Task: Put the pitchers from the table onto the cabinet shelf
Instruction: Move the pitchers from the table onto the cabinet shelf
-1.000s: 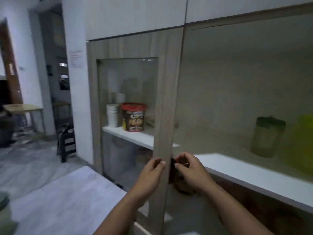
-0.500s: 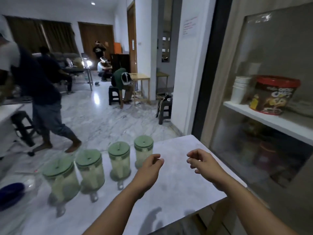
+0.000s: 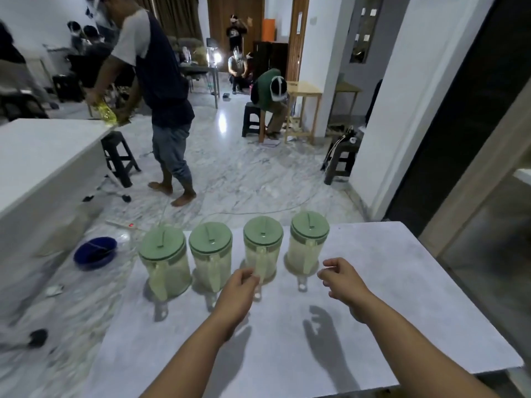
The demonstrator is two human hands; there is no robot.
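Several clear pitchers with green lids stand in a row along the far edge of the white table (image 3: 388,297), handles facing me. My left hand (image 3: 238,293) is loosely curled, its fingertips right beside the handle of the third pitcher (image 3: 263,244); no grip shows. My right hand (image 3: 342,282) hovers with fingers apart just right of the handle of the rightmost pitcher (image 3: 309,238), holding nothing. The leftmost pitcher (image 3: 164,261) and the second pitcher (image 3: 211,252) stand untouched. The cabinet (image 3: 485,225) shows only at the right edge; its shelf is barely in view.
A person (image 3: 161,81) stands on the marble floor beyond the table beside a white counter (image 3: 43,156). A blue bowl (image 3: 95,252) lies on the floor at the left. Black stools (image 3: 119,159) and a seated person (image 3: 270,101) are farther back.
The view has swung left from the cabinet door to the table. Both hands left the door and moved down toward the handles of the two right pitchers.
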